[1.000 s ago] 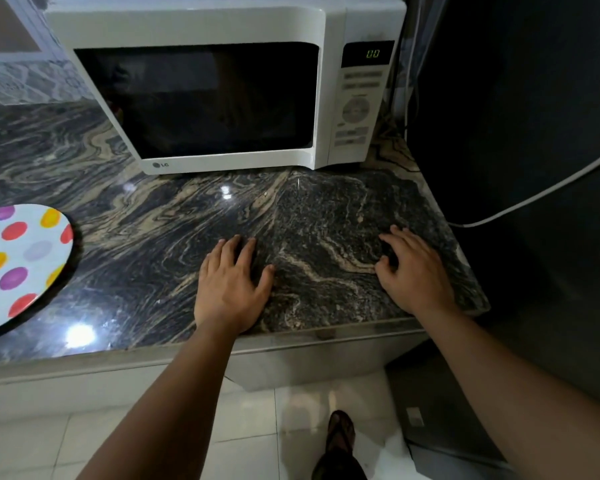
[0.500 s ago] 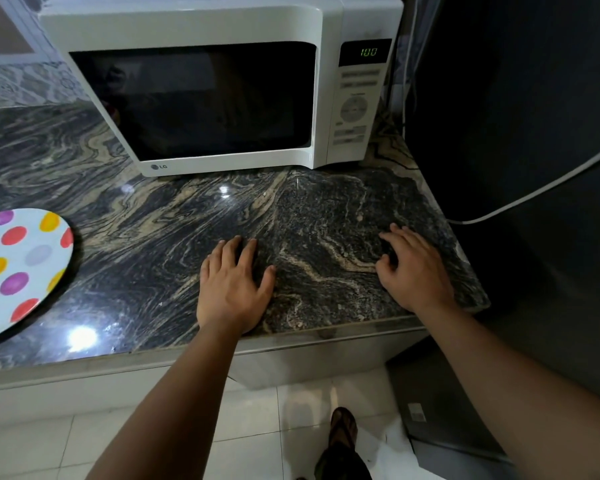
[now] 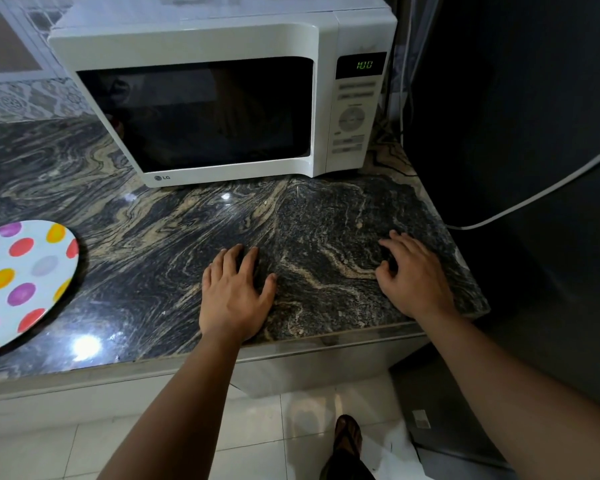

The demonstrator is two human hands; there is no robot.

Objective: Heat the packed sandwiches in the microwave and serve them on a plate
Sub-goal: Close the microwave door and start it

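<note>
Both hands lay flat and empty, palms down with fingers spread, near the front edge of the dark veined stone counter (image 3: 174,244): the left hand (image 3: 234,294) mid-edge, the right hand (image 3: 414,277) by the front right corner. The white microwave (image 3: 219,98) stood shut at the back, its green display (image 3: 364,65) lit. A white round plate with coloured dots (image 3: 25,278) sat at the left edge; the sandwiches could not be seen through the dark door.

- Worktop (image 3: 187,244): dark polished stone with tan swirling veins; bright light reflections on its surface.
- Wall tiles (image 3: 25,98): patterned, behind the worktop at upper left.
- Cable (image 3: 534,195): pale, curving across the dark panel (image 3: 516,116) at right.
- Floor (image 3: 187,445): pale glossy tiles below the worktop edge.
- Sandalled foot (image 3: 347,434): on the floor, bottom centre.
</note>
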